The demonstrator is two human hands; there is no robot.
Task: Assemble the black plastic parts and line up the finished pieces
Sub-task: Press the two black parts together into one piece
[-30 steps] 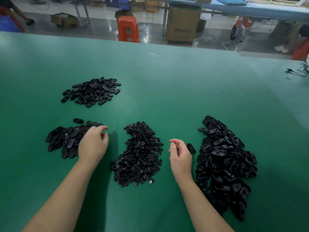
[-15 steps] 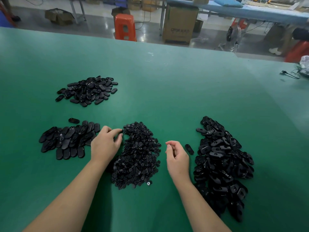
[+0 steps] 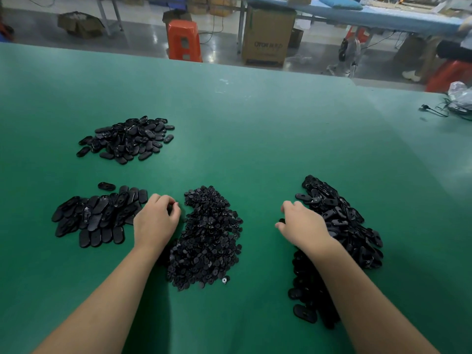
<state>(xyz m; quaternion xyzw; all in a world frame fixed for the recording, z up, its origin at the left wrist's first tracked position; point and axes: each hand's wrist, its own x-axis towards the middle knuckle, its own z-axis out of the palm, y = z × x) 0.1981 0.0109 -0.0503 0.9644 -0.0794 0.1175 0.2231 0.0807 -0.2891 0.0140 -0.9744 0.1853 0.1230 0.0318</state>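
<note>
Four heaps of black plastic parts lie on the green worktop [image 3: 255, 118]. Since a second ago the left hand [image 3: 155, 221], fingers curled, has been brought from the lined-up pieces [image 3: 97, 215] at lower left to the small parts [image 3: 209, 238] at centre; whether anything is pinched cannot be told. The right hand [image 3: 302, 226] has been moved onto the large shells [image 3: 342, 221], seemingly for a fresh assembly.

Black plastic parts [image 3: 207, 238]; green table [image 3: 255, 123]; orange stool [image 3: 184, 40].
</note>
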